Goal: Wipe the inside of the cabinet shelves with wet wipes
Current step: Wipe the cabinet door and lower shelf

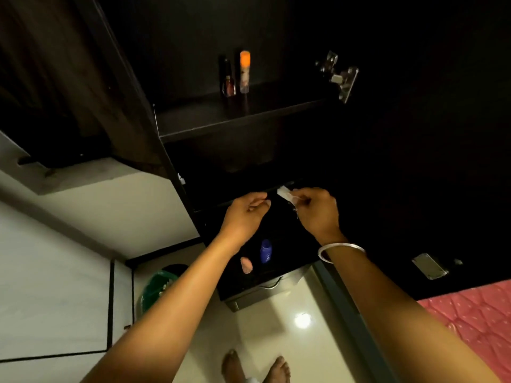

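In front of the dark cabinet shelf [235, 123], the right hand [318, 210] pinches a white wet wipe [286, 194] between its fingers, just below that shelf. The left hand [244, 214], beside the wipe, has loosely curled fingers holding nothing.

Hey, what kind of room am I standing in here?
Probably a bedroom: a dark open cabinet holds toiletry bottles, a pink quilted mattress lies at the right, and the floor is glossy tile.

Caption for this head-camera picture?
Right hand holds a white wipe before a dark cabinet shelf; left hand beside it.
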`<state>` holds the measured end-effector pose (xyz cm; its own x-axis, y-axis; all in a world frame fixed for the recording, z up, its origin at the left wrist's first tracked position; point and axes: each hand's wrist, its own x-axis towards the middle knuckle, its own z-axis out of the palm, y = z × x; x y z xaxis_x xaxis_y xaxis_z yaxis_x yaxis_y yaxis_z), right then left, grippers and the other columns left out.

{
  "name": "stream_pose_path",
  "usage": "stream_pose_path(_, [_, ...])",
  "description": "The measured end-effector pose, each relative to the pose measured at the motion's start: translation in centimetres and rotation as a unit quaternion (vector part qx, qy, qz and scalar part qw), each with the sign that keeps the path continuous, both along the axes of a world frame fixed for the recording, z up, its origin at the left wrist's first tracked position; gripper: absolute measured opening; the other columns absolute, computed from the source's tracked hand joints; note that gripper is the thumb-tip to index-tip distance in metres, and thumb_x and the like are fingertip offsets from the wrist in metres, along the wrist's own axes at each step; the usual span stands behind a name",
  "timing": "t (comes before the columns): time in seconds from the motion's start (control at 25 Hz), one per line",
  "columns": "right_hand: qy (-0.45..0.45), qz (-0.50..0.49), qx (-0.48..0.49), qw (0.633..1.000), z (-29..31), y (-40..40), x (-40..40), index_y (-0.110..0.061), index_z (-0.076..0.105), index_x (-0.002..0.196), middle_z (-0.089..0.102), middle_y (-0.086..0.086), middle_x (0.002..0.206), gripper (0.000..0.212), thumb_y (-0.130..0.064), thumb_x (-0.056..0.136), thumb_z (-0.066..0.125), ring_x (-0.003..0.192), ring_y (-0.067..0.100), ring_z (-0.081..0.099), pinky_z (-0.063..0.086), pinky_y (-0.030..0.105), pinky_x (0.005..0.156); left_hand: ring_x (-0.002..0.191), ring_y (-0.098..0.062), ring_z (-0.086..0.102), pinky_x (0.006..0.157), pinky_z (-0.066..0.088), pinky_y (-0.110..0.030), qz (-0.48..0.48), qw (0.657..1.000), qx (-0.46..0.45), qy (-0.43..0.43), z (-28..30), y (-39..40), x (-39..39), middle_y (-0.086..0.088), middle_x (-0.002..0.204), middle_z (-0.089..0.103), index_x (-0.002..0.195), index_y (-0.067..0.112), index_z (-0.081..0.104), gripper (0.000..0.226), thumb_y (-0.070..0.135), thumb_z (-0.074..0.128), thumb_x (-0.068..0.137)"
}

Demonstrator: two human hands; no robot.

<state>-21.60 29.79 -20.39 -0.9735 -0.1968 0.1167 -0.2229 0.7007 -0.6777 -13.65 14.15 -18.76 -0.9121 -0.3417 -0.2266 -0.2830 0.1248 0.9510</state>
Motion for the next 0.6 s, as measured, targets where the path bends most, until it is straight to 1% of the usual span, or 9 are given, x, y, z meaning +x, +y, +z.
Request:
stream_pose_path(0.04, [-0.091, -0.004, -0.099, 0.991, 0.3, -1.1, 0.4, -0.023, 0.076, 0.093, 0.073, 0.003, 0.089, 0.014, -0.014, 0.086, 0.067, 0.082, 0.021, 0.069, 0.055, 0.036, 0.08, 0.1, -0.009, 0.064, 0.089, 0.047, -0.019, 0.011, 0.999, 0.045, -0.007, -0.3, -0.1, 0.2, 0.004, 0.105, 0.069, 0.124, 0.018, 0.064, 0.027, 0.019, 0.064, 0.096])
stream_pose_path(0.12, [-0.199, 0.017, -0.205, 0.958, 0.3, -2.9, 1.8, -0.017, 0.074, 0.089, 0.074, 0.005, 0.084, 0.009, -0.01, 0.086, 0.069, 0.078, 0.015, 0.067, 0.055, 0.036, 0.078, 0.096, -0.009, 0.067, 0.087, 0.052, -0.025, 0.02, 0.991, 0.129, -0.011, -1.3, -0.3, 1.0, 0.004, 0.103, 0.071, 0.123, 0.021, 0.062, 0.027, 0.021, 0.065, 0.096])
stream_pose_path(0.24, [-0.246, 0.048, -0.225, 0.942, -0.6, -4.5, 4.0, -0.005, 0.07, 0.096, 0.072, 0.011, 0.087, 0.013, 0.002, 0.086, 0.064, 0.075, 0.013, 0.068, 0.055, 0.021, 0.069, 0.088, -0.011, 0.073, 0.076, 0.058, -0.024, 0.028, 0.98, 0.193, 0.025, -3.4, -0.9, 2.3, -0.001, 0.095, 0.075, 0.113, 0.012, 0.07, 0.018, 0.011, 0.066, 0.095])
stream_pose_path(0.32, [-0.269, 0.059, -0.219, 0.936, -2.7, -4.6, 4.3, -0.007, 0.069, 0.096, 0.071, 0.009, 0.087, 0.021, 0.009, 0.084, 0.061, 0.074, 0.009, 0.068, 0.053, 0.016, 0.067, 0.082, -0.012, 0.073, 0.071, 0.058, -0.025, 0.075, 0.98, 0.184, 0.017, -4.9, -1.3, 2.8, -0.001, 0.088, 0.075, 0.101, 0.012, 0.072, 0.011, 0.006, 0.066, 0.094])
stream_pose_path(0.4, [-0.26, 0.057, -0.17, 0.949, -5.9, -4.1, 3.7, -0.017, 0.069, 0.092, 0.071, 0.007, 0.09, 0.03, 0.01, 0.083, 0.062, 0.086, 0.018, 0.07, 0.056, 0.027, 0.08, 0.083, -0.016, 0.072, 0.073, 0.059, -0.032, 0.137, 0.975, 0.171, -0.03, -7.0, -2.0, 3.4, -0.001, 0.087, 0.074, 0.092, 0.016, 0.071, 0.017, 0.002, 0.063, 0.094])
stream_pose_path(0.44, [-0.243, 0.059, -0.111, 0.962, -7.7, -3.6, 3.2, -0.02, 0.07, 0.092, 0.071, 0.005, 0.092, 0.029, 0.007, 0.083, 0.063, 0.091, 0.021, 0.069, 0.055, 0.032, 0.086, 0.084, -0.019, 0.07, 0.072, 0.056, -0.034, 0.165, 0.972, 0.157, -0.058, -8.4, -2.5, 3.7, -0.002, 0.086, 0.072, 0.088, 0.016, 0.069, 0.023, -0.002, 0.057, 0.093])
stream_pose_path(0.48, [-0.224, 0.064, -0.041, 0.972, -9.5, -2.9, 2.6, -0.019, 0.071, 0.096, 0.072, 0.004, 0.095, 0.026, 0.003, 0.083, 0.065, 0.094, 0.021, 0.069, 0.054, 0.032, 0.087, 0.084, -0.021, 0.067, 0.071, 0.053, -0.035, 0.184, 0.97, 0.133, -0.084, -9.8, -2.9, 4.0, -0.003, 0.084, 0.07, 0.083, 0.016, 0.066, 0.027, -0.005, 0.052, 0.091])
stream_pose_path(0.56, [-0.214, 0.058, 0.075, 0.972, -12.6, -1.6, 1.3, -0.015, 0.069, 0.107, 0.071, 0.005, 0.104, 0.031, 0.0, 0.081, 0.067, 0.099, 0.022, 0.067, 0.051, 0.028, 0.087, 0.085, -0.025, 0.064, 0.07, 0.046, -0.031, 0.181, 0.973, 0.043, -0.135, -12.8, -3.7, 4.5, -0.004, 0.083, 0.066, 0.08, 0.016, 0.06, 0.021, -0.001, 0.05, 0.086])
stream_pose_path(0.6, [-0.228, 0.059, 0.11, 0.966, -14.2, -1.1, 0.7, -0.015, 0.066, 0.115, 0.069, 0.006, 0.11, 0.038, -0.001, 0.08, 0.068, 0.103, 0.024, 0.066, 0.051, 0.03, 0.089, 0.087, -0.027, 0.064, 0.069, 0.044, -0.03, 0.15, 0.976, -0.03, -0.153, -14.2, -4.0, 4.6, -0.004, 0.088, 0.065, 0.083, 0.016, 0.06, 0.013, 0.005, 0.054, 0.085])
